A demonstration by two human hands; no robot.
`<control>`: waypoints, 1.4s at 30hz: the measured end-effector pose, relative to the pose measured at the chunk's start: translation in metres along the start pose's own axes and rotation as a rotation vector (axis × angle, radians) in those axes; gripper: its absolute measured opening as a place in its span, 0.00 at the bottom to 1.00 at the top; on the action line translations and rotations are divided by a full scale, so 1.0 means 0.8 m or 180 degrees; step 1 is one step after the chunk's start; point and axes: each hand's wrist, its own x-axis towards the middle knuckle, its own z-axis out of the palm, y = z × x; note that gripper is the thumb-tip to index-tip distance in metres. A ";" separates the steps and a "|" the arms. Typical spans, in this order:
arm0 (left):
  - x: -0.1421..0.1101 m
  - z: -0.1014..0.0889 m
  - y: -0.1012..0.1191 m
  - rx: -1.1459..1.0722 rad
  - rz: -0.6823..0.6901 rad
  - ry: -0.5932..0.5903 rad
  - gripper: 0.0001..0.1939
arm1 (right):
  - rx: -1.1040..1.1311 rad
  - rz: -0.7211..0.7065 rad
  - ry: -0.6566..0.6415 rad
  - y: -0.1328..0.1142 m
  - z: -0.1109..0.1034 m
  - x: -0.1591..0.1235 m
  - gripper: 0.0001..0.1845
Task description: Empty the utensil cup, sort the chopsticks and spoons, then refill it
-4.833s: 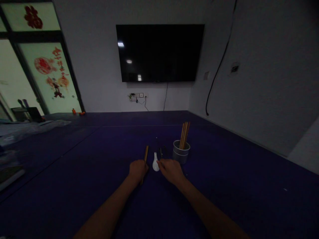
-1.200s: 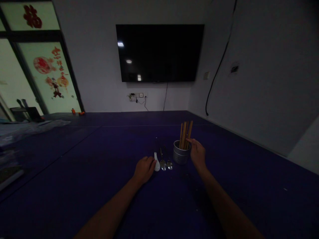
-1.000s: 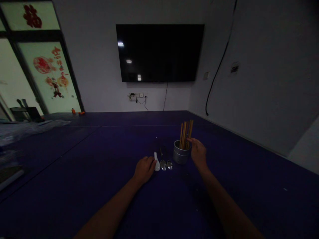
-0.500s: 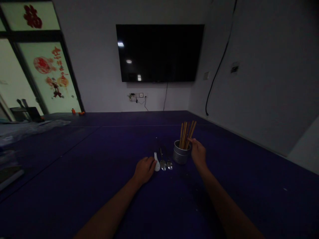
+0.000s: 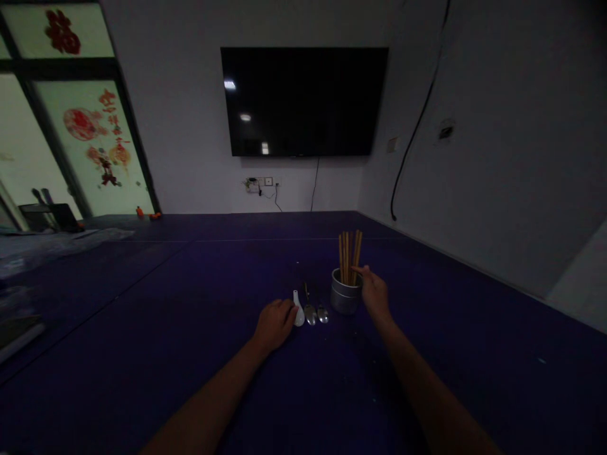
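My right hand (image 5: 374, 294) reaches to the rim of a small metal cup (image 5: 343, 303), its thumb and forefinger pinched on the bundle of wooden chopsticks (image 5: 348, 251) that stands upright in the cup. On the dark purple mat (image 5: 190, 328) my left hand (image 5: 274, 324) rests with its fingers curled, and its fingertips touch a white ceramic spoon (image 5: 298, 314). Two metal spoons (image 5: 310, 313) (image 5: 323, 314) lie side by side between the white spoon and the cup.
The purple mat runs back to a white wall with a black screen (image 5: 303, 101) and sockets below it. A white wall (image 5: 497, 189) borders the right side. Plastic sheeting and dim clutter (image 5: 33, 249) lie at the far left by a decorated glass door.
The chopsticks leaned right half a second ago and now stand upright, drawn a little left under my right hand. My left hand has kept still beside the white spoon.
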 end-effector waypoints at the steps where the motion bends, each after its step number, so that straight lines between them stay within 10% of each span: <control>1: 0.000 0.000 0.000 -0.0002 -0.0004 0.0000 0.20 | -0.0014 0.0035 -0.0016 0.000 0.000 -0.001 0.38; 42: 0.003 0.009 -0.010 -0.0266 0.0171 -0.0102 0.13 | -0.0789 -0.0787 0.0092 -0.002 0.002 -0.017 0.28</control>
